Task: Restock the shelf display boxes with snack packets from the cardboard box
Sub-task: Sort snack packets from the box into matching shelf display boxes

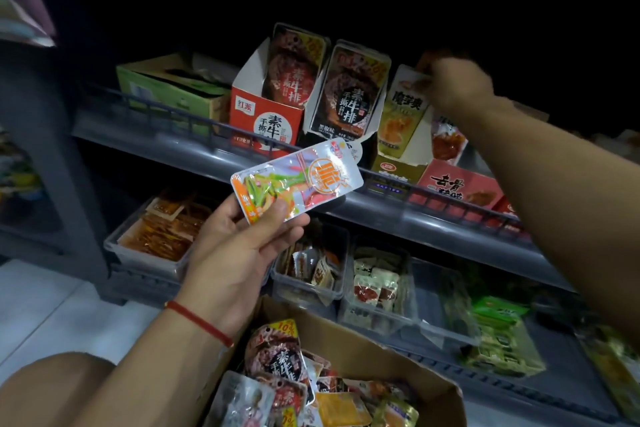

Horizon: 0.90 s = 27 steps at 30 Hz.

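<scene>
Step in hand: I am filling the display boxes on the upper shelf (346,198). My right hand (453,83) is reaching to the yellow display box (398,163), its fingers pinching the top edge of a yellow packet (405,111) standing upright in it. Whether the packet is fully seated I cannot tell, as the area is dim.

My left hand (235,253) is holding an orange-and-silver snack packet (298,180) by its lower corner, thumb over fingers, raised in front of the shelf rail and apart from any box.

The cardboard box (381,350) is sitting below, near my left forearm, with loose packets remaining inside.

Judgement: the next move is calling for seating the yellow packet, then finding the display box matching the orange packet; none is plainly showing here.
</scene>
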Tool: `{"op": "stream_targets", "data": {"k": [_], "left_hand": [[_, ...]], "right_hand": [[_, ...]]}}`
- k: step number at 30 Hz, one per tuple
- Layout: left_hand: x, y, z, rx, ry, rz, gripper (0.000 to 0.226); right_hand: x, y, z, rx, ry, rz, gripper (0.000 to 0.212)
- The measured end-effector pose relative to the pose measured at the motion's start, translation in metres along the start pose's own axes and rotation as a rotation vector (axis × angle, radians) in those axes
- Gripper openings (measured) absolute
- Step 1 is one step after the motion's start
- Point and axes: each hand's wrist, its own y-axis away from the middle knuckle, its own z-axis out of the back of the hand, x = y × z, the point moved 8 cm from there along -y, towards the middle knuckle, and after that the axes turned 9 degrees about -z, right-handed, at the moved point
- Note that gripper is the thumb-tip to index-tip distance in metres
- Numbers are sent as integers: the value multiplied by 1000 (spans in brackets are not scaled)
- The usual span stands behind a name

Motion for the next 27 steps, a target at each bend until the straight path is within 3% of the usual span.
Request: {"op": "stream_targets", "data": {"k": [3,9,13,15,17,20,22,27], "left_hand": [[3,0,-1,0,21,12,33],[7,-2,-6,-5,37,2,49],[9,0,-9,16,-2,-11,45],[10,3,-12,42,-14,4,39],[13,6,-17,73,-15,21,33],[22,17,-28,141,-10,31,32],[32,28,-41,191,-47,52,32],[65,61,-96,306,-53,197,35]], "right_hand": [[-1,-6,-7,-9,64,5,31],[14,2,6,-205,156,41,18],[37,51,39,-306,-159,190,22],[36,87,41,-128,-519,177,23],[32,123,23,194,-838,50,25],[23,179,-11,640,-1024,-29,23],[4,202,-12,685,-1119,-41,22],[-76,215,7,526,-1142,-142,16]]}}
